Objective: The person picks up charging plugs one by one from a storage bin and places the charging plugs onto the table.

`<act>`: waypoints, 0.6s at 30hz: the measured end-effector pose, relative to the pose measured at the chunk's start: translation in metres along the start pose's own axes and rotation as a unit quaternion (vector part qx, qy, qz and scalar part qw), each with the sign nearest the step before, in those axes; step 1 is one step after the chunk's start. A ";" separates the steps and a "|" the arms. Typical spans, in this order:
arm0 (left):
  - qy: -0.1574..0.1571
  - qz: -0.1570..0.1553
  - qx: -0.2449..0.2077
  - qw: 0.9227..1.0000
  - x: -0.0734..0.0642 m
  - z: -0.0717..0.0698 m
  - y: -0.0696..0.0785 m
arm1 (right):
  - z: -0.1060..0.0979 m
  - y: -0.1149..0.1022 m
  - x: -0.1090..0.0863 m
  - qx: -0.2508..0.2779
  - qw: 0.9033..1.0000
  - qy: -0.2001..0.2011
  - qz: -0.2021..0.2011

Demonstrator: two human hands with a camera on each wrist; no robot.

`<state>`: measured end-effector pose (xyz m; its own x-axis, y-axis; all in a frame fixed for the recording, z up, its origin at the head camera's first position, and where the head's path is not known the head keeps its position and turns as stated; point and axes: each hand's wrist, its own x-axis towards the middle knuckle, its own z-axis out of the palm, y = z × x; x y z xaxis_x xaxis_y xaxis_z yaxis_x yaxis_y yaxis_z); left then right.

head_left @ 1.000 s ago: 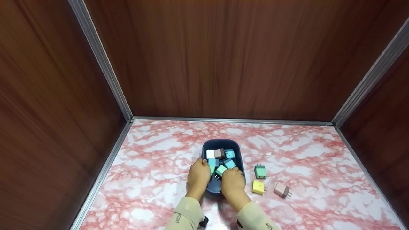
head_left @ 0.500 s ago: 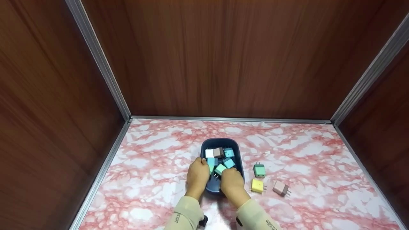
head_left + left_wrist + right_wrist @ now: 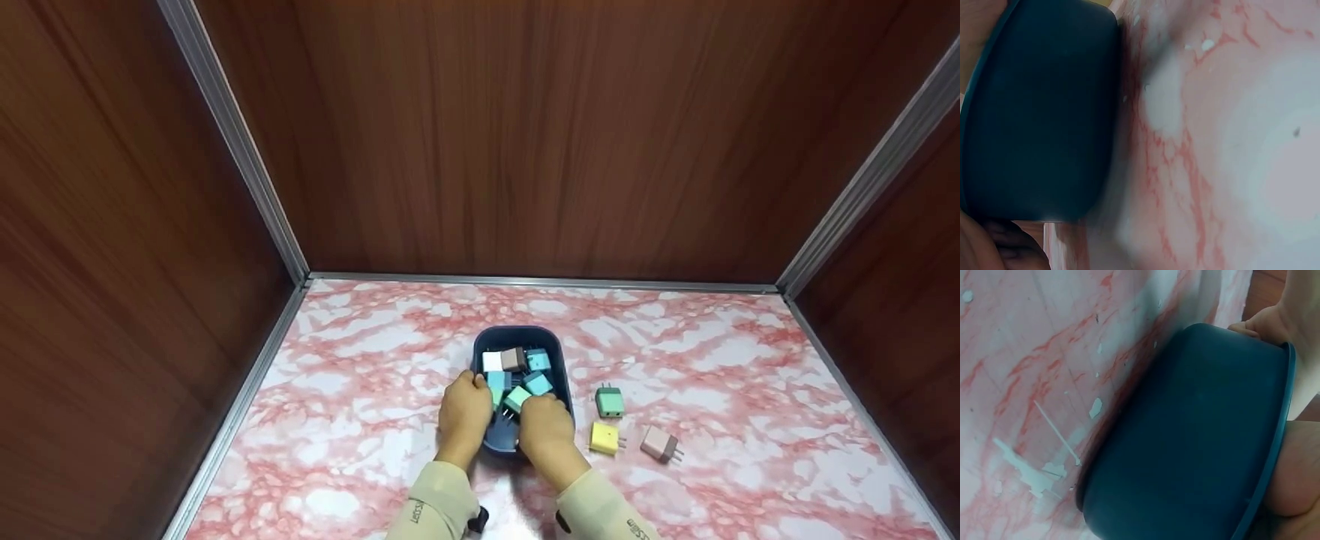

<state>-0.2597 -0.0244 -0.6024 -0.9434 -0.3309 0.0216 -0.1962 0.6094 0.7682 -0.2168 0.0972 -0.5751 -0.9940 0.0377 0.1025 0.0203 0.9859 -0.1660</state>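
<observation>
A dark blue plastic bin [image 3: 517,334] stands on the table, holding several two-prong charger plugs. Among them are a white plug [image 3: 492,361], a brown one [image 3: 513,359] and a blue one [image 3: 538,359]. My left hand [image 3: 465,412] grips the bin's left side, with curled fingers at its rim. On the opposite side my right hand [image 3: 547,429] holds the rim, close beside a green plug [image 3: 517,399] inside. Both wrist views show the bin's smooth outer wall [image 3: 1044,112] close to the tabletop. The hands cover part of the contents.
Right of the bin lie three loose plugs: a green plug [image 3: 610,403], a yellow plug [image 3: 604,438] and a pink-brown plug [image 3: 660,443]. The red-and-white marbled table [image 3: 360,420] is bounded by wood-grain panels [image 3: 525,150] with metal edging at the back and both sides.
</observation>
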 end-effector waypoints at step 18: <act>-0.005 0.016 0.003 1.000 0.000 0.001 -0.001 | -0.019 0.018 -0.004 0.065 0.995 0.007 -0.069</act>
<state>-0.2603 -0.0241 -0.6039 -0.9517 -0.3046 0.0398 -0.1676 0.6234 0.7637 -0.2107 0.1182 -0.5599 -0.9847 -0.0935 0.1467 -0.1313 0.9527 -0.2741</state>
